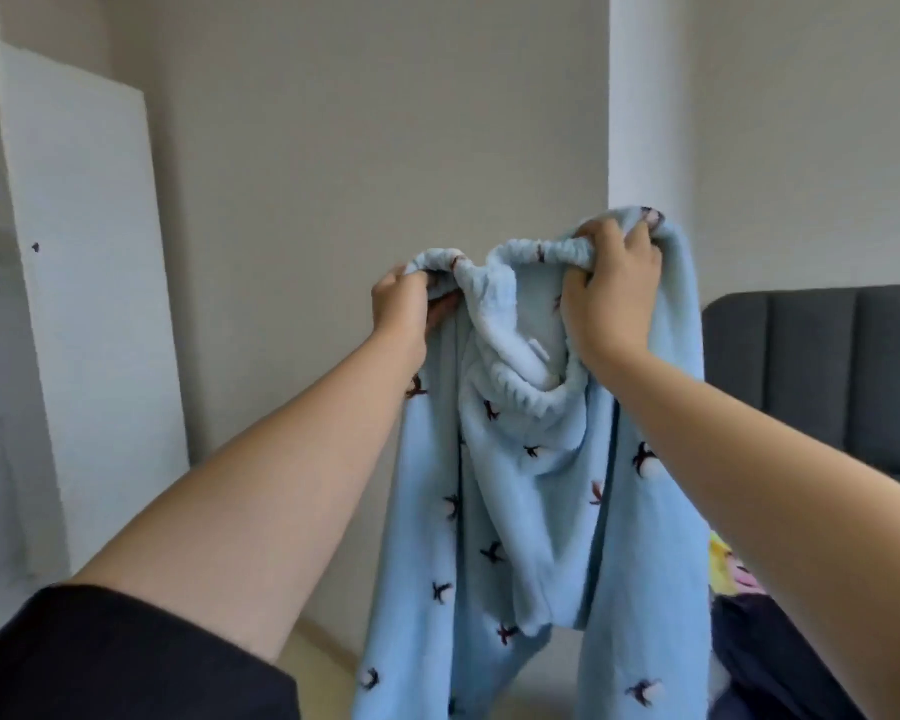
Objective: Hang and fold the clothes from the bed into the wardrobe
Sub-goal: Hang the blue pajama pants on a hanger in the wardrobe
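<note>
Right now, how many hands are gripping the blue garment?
2. The left hand grips the elastic waistband at its left end; the right hand grips it at the right, slightly higher. The blue garment hangs below them.

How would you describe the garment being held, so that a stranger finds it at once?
In front of the plain beige wall, left of the dark grey headboard, both hands lift one garment. It is the light blue fleece pyjama trousers, elastic waistband on top, dotted with small dark motifs.

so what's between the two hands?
Head view: the light-blue pants, their gathered elastic waistband spanning from left hand to right hand.
</note>
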Available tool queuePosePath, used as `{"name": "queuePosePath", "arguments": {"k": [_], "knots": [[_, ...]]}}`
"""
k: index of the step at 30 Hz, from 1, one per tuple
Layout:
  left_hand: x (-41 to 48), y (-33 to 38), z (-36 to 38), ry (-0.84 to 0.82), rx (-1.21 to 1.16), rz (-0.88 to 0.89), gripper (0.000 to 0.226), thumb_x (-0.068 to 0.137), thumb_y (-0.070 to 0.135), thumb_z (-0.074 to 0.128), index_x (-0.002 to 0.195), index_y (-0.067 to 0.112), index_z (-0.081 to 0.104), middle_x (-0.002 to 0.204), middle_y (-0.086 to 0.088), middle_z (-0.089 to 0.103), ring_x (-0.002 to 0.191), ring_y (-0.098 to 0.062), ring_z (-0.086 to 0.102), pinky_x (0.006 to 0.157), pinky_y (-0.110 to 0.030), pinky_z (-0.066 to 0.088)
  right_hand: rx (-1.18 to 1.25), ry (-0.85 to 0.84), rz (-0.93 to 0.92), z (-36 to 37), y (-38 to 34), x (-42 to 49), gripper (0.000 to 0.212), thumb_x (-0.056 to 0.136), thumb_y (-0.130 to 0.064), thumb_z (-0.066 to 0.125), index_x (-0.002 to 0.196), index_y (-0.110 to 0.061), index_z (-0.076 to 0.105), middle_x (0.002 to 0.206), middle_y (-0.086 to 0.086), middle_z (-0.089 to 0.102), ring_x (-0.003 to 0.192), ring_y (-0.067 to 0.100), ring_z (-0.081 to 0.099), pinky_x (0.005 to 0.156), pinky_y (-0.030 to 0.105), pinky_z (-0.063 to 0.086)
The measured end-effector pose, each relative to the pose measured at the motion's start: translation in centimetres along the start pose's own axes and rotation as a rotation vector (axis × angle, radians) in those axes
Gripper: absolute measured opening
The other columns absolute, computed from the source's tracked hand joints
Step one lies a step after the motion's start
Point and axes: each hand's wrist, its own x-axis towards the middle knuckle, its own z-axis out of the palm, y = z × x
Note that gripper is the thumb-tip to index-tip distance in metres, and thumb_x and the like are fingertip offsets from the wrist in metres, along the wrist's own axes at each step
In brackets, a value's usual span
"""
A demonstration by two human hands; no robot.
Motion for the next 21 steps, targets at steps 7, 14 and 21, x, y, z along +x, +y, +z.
{"name": "queuePosePath", "arguments": {"k": [7,14,21], "knots": [[-7.2,-20.3,1.9,-0.126,0.189,-0.497,0.032,0.085,-0.003,0.041,0.070,0.013,0.065,0.065,-0.009,0.064,0.063,-0.024,0.060,0.061,-0.030,0.052,-0.164,-0.168,0.259,-3.9,13.4,-13.7,0.024,0.076,-0.001,0.044,0.096,-0.004,0.056,0.111,0.024,0.052,0.100,0.038,0.045,0.087,0.044,0.039],[-18.8,-38.4,3.4,-0.554,0.565,-0.716,0.044,0.089,0.006,0.042,0.128,0.022,0.054,0.118,-0.007,0.061,0.101,-0.021,0.059,0.088,-0.032,0.050,-0.510,-0.480,0.721,-10.9,25.7,-28.1,0.030,0.085,-0.013,0.049,0.114,-0.006,0.053,0.115,0.023,0.044,0.104,0.038,0.043,0.087,0.043,0.041],[-32.6,-47.0,-1.3,-0.957,0.907,-0.808,0.048,0.096,0.015,0.039,0.143,0.024,0.040,0.142,-0.006,0.047,0.126,-0.023,0.045,0.102,-0.028,0.035,-0.348,-0.740,1.439,-19.2,30.9,-41.5,0.029,0.101,-0.017,0.034,0.119,-0.005,0.054,0.118,0.016,0.058,0.101,0.027,0.052,0.078,0.030,0.034]]}}
